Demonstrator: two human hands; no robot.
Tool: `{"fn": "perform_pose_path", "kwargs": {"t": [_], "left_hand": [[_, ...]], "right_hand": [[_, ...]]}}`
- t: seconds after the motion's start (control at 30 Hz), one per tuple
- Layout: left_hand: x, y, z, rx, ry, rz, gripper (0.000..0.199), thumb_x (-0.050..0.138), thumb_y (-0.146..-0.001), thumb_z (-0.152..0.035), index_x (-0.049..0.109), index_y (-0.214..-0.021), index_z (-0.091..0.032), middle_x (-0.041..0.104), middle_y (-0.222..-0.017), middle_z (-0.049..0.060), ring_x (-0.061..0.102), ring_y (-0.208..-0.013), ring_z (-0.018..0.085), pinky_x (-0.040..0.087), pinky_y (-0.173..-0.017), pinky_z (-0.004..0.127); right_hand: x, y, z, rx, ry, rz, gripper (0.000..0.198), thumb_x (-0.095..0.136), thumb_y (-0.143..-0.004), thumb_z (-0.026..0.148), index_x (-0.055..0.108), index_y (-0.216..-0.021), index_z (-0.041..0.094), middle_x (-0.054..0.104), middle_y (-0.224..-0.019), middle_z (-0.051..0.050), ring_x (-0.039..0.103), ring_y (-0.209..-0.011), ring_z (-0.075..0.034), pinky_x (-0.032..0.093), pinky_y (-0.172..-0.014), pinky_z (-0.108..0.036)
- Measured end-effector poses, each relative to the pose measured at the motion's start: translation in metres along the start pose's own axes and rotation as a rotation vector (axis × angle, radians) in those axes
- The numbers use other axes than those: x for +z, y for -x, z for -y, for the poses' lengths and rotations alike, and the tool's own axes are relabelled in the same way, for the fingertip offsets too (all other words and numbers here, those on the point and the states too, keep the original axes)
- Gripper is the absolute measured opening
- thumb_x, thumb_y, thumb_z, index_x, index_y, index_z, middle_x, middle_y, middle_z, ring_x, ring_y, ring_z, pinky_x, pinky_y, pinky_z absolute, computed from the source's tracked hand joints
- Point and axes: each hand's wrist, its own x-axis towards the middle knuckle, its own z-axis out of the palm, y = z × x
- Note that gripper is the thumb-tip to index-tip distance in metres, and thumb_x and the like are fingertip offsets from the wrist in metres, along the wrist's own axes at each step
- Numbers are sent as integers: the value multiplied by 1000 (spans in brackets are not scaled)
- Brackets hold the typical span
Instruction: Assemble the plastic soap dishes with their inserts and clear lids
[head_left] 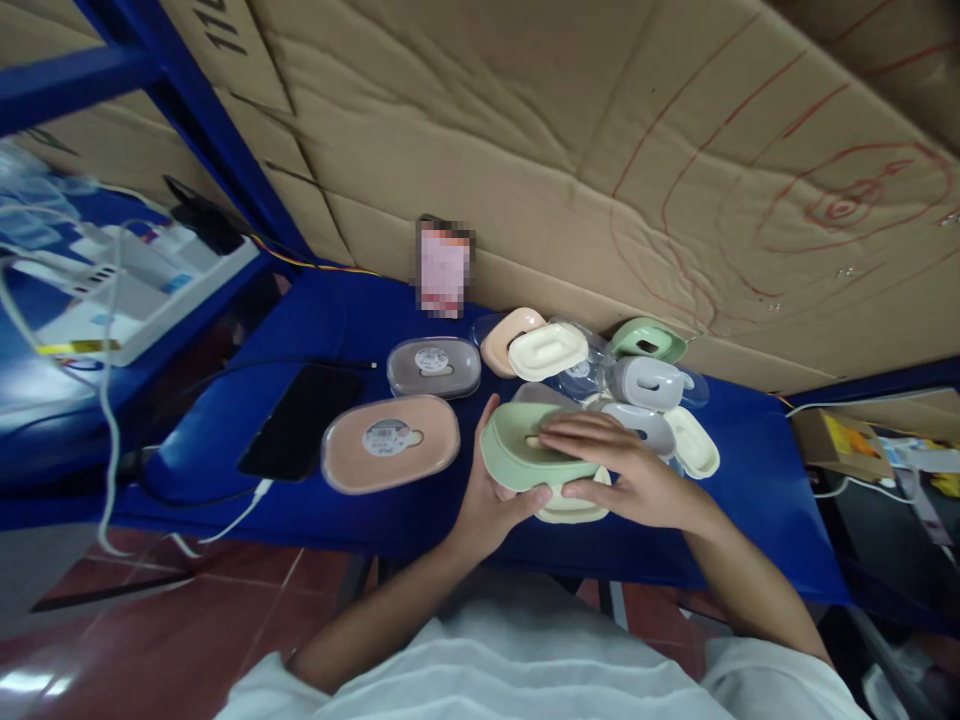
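A light green oval plastic box (517, 450) with a slot in its top is held up just above the table's near side. My left hand (487, 505) grips its left end, with the thumb along the near side. My right hand (637, 475) lies over its right part, fingers on the top near the slot and thumb at the near edge. Below and behind it a cream oval piece (574, 508) shows in part. To the left stand a peach box (390, 460) with a round label and a grey box (446, 382), both under clear covers.
Behind my hands lie loose oval parts: a peach lid (499, 345), a cream tray (547, 352), a green lid (649, 338), a white lid (652, 383) and another cream tray (696, 445). A black phone (300, 425) and cables lie left. Cardboard (525, 150) walls the back.
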Motion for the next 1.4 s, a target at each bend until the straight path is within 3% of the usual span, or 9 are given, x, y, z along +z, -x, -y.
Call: {"fn": "perform_pose_path", "kwargs": {"t": [0.23, 0.37, 0.5, 0.73, 0.97, 1.07, 1.13, 1.27, 1.4], "left_hand": [[-4, 0, 9, 22, -30, -63, 121, 95, -77, -47, 21, -170, -30, 52, -163, 16, 55, -149, 35, 48, -123, 48], [-7, 1, 10, -4, -31, -53, 124, 95, -77, -46, 14, -171, -32, 51, -164, 15, 53, -150, 34, 44, -125, 50], [-6, 4, 6, -22, -38, -36, 129, 95, -77, -48, 9, -172, -33, 47, -168, 16, 50, -153, 35, 42, -127, 51], [-6, 1, 2, -41, 34, -38, 132, 94, -78, -48, 4, -173, -34, 45, -170, 16, 49, -154, 34, 43, -126, 49], [-8, 2, 5, -37, 8, 75, 94, 83, -89, -56, 34, -167, -38, 50, -166, 15, 67, -136, 36, 57, -114, 54], [-27, 30, -1, 86, -246, 165, 61, 70, -101, -43, 52, -159, -32, 58, -158, 18, 73, -126, 35, 64, -103, 51], [-50, 55, -11, 343, -556, 157, 49, 70, -99, -29, 64, -148, -30, 68, -144, 16, 75, -120, 33, 67, -97, 50], [-97, 86, -45, 895, -1183, -15, 67, 83, -77, -7, 68, -135, -38, 65, -147, 6, 70, -128, 32, 65, -103, 55], [-116, 71, -82, 823, -1415, -286, 85, 94, -74, -21, 56, -149, -36, 39, -171, 10, 46, -154, 43, 49, -120, 66]], "right_hand": [[-5, -13, -15, 23, -17, -300, 35, 66, -104, 44, 73, -137, 31, 77, -133, -7, 73, -123, -27, 58, -107, -47], [-22, -26, -54, 214, 350, -447, 38, 55, -107, 51, 73, -133, 30, 74, -138, -8, 65, -135, -32, 38, -124, -61], [-34, -33, -75, 302, 546, -453, 43, 46, -111, 49, 68, -140, 28, 68, -147, -11, 58, -142, -34, 19, -128, -69], [-3, -10, -8, 10, 192, -40, 61, 68, -102, 48, 52, -159, 35, 65, -152, -7, 61, -141, -28, 50, -117, -48], [12, -32, -20, 60, 435, -184, 41, 64, -104, 42, 66, -144, 35, 63, -155, -6, 60, -141, -33, 50, -113, -54], [19, -58, -39, 145, 667, -161, 40, 60, -106, 36, 67, -144, 26, 63, -154, -13, 59, -139, -37, 45, -114, -58], [24, -73, -43, 172, 764, -130, 40, 58, -106, 31, 67, -144, 20, 62, -152, -18, 59, -137, -39, 44, -114, -60], [29, -91, -40, 230, 825, -137, 43, 59, -105, 28, 63, -145, 12, 54, -159, -25, 50, -147, -43, 36, -120, -65], [35, -97, -23, 123, 662, -76, 51, 62, -106, 34, 55, -155, 20, 46, -167, -18, 40, -157, -40, 30, -128, -67]]}}
